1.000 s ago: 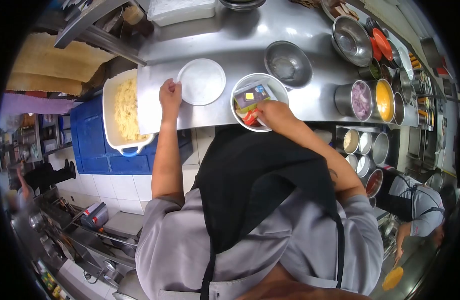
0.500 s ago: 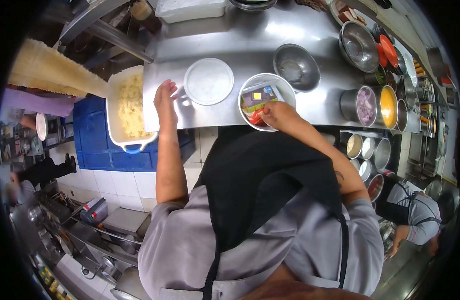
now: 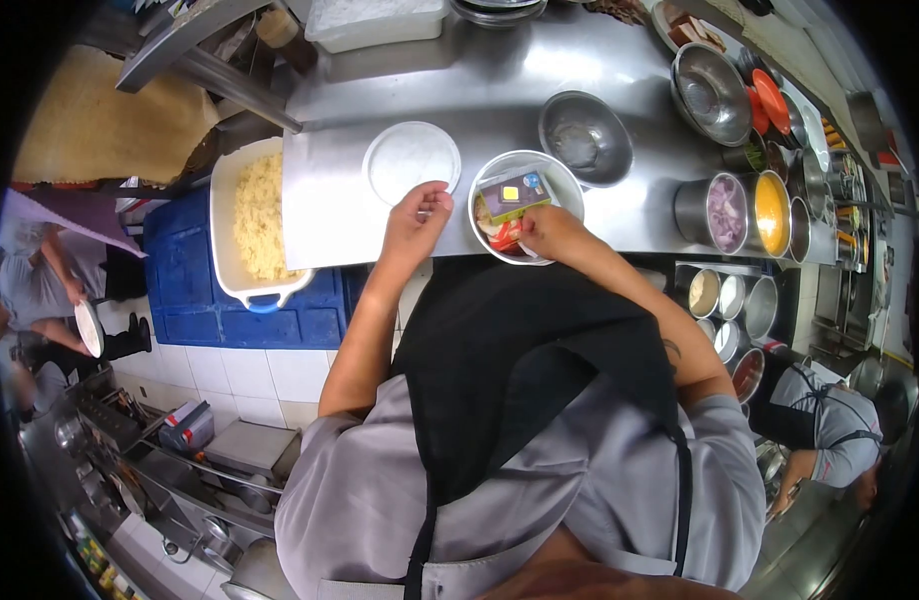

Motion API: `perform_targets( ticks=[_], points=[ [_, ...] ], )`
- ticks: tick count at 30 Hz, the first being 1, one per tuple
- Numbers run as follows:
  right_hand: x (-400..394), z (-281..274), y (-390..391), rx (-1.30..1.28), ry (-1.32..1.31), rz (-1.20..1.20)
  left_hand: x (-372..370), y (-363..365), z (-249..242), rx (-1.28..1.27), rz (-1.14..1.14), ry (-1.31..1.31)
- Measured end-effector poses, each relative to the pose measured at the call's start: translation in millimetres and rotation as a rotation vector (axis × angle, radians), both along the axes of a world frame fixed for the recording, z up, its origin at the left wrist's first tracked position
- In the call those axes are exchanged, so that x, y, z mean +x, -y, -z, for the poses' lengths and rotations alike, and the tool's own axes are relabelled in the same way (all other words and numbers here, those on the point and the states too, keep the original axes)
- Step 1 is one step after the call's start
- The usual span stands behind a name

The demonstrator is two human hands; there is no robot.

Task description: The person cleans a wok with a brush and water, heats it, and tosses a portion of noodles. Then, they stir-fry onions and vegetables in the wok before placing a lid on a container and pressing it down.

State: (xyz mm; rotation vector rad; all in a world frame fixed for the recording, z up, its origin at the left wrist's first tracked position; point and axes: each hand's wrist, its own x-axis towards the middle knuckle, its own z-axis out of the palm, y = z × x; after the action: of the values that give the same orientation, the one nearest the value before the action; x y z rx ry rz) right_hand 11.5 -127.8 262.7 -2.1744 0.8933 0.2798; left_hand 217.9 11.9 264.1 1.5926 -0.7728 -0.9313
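Note:
A white round tub (image 3: 577,190) stands at the front edge of the steel counter with several packages inside. A small purple and green carton (image 3: 512,194) with a yellow square leans in its mouth; below it shows a red and white packet (image 3: 502,234). My right hand (image 3: 555,235) is inside the rim, fingers closed at the carton's lower right edge, their tips partly hidden. My left hand (image 3: 417,222) is above the front edge of a flat white round lid (image 3: 412,160), fingers loosely bent and apart, nothing visible in them.
A steel bowl (image 3: 586,140) sits behind the tub. Pots of sliced onion (image 3: 726,207) and orange liquid (image 3: 773,215) stand right. A white bin of yellow crumbly food (image 3: 260,225) is left, on a blue crate (image 3: 185,270). Co-workers stand left and right (image 3: 830,425).
My left hand has moved right, from beside the lid to its front edge. My right hand stays in the tub, and the carton has shifted slightly. The co-worker's arm at left shows more.

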Motion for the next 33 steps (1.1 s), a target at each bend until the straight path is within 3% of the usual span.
perform_targets(
  ticks=[2, 5, 8, 14, 23, 26, 29, 33],
  points=[
    [0, -6, 2, 0.056, 0.007, -0.023, -3, 0, 1, -0.04, 0.032, 0.053],
    [3, -34, -12, -0.098, 0.393, -0.168, -3, 0, 1, -0.066, 0.05, 0.059],
    [15, -46, -9, -0.309, 0.287, -0.453, -4, 2, 3, -0.039, 0.07, 0.033],
    [25, -49, -6, -0.517, 0.379, -0.583, -8, 1, 5, -0.041, 0.071, 0.036],
    [41, -23, -4, -0.484, 0.058, -0.784, -9, -5, 5, -0.053, 0.054, 0.076],
    [39, -30, 0, -0.426, 0.263, -0.551, -5, -9, 3, -0.057, 0.025, 0.109],
    [28, -45, 13, 0.044, 0.589, -0.127, 1, -12, 5, -0.067, -0.038, 0.064],
    [11, -62, 45, 0.673, 0.6, 0.293, 5, -9, -4, -0.033, -0.057, 0.069]
  ],
)
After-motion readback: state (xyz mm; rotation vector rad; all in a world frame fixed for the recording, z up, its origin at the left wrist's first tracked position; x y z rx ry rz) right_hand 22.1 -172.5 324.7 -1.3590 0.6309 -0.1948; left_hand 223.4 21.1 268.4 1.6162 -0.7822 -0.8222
